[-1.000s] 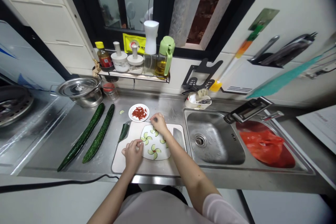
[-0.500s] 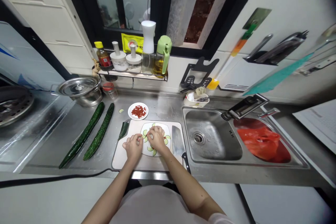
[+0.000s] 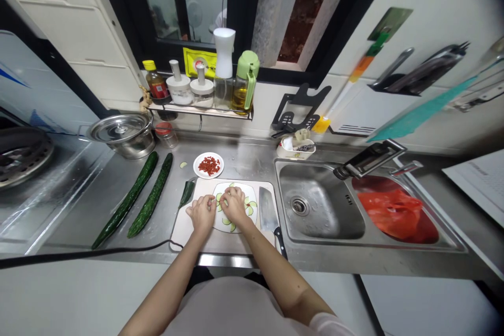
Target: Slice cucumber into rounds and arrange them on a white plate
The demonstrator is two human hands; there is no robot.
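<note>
A white plate [image 3: 249,192] with cucumber slices [image 3: 249,209] laid out as flowers lies on a pale cutting board [image 3: 189,235] at the counter's front edge. My right hand [image 3: 233,206] hovers over the plate's middle, fingers pinched together on something too small to name. My left hand [image 3: 202,213] rests at the plate's left rim with its fingers curled. A small dish of red bits [image 3: 208,165] stands just behind the board. A cleaver [image 3: 269,215] lies along the board's right side.
Two whole cucumbers [image 3: 139,198] lie on the steel counter to the left, a cut cucumber end [image 3: 186,192] beside the board. A lidded pot [image 3: 123,135] stands at the back left, a condiment shelf [image 3: 200,107] behind. The sink [image 3: 318,210] is right, with a red bag [image 3: 394,210].
My right hand came back from near the red dish to the plate's middle. My left hand stayed at the plate's left rim.
</note>
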